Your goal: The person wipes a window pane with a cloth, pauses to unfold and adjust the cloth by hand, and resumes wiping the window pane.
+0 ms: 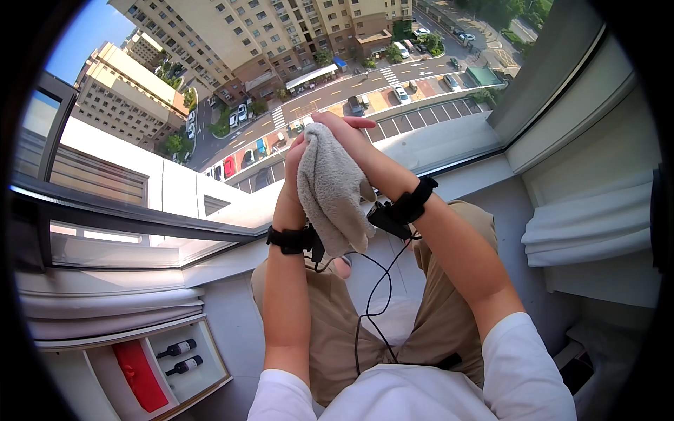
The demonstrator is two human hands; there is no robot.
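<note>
A light grey cloth (pixel 330 193) hangs down in loose folds from between my two hands, held up in front of the window. On the cloth's left edge is my left hand (pixel 295 156), closed on it, with its fingers mostly hidden behind the fabric. My right hand (pixel 345 137) grips the cloth from the upper right, close against the left hand. One finger points out to the right at the top. Black straps with small devices sit around both wrists, the left strap (pixel 288 240) and the right strap (pixel 411 202), and a black cable (pixel 382 288) runs down from them.
A dark window frame (pixel 119 210) stands at the left, with a street and buildings (pixel 274 42) far below. White curtains (pixel 590 224) hang at the right. At lower left, an open drawer (pixel 189 393) holds two dark bottles (pixel 181 356) and a red item (pixel 140 375).
</note>
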